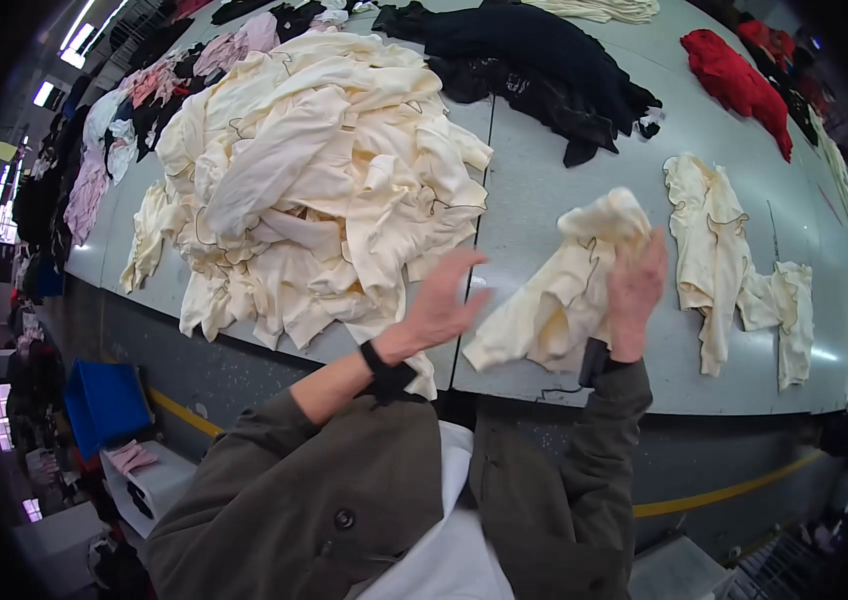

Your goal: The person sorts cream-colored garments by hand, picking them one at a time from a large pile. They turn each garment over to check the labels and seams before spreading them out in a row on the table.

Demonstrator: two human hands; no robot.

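Note:
My right hand [635, 289] is at the right side of a cream fabric garment [544, 315], whose upper end is lifted and blurred. Whether its fingers grip the cloth or only touch it cannot be made out. My left hand [443, 300] hovers over the table with its fingers apart and nothing in them, between that garment and a large heap of cream garments [296, 165] with dark thread along some seams. Right of my right hand, more cream garments [709, 247] lie spread on the grey tabletop [589, 169].
A pile of black garments [529, 60] lies at the back, with a red garment [739, 82] farther right. Mixed pink, white and dark clothes [161, 90] line the left edge. Below the table, a blue bin [105, 401] stands on the floor at left.

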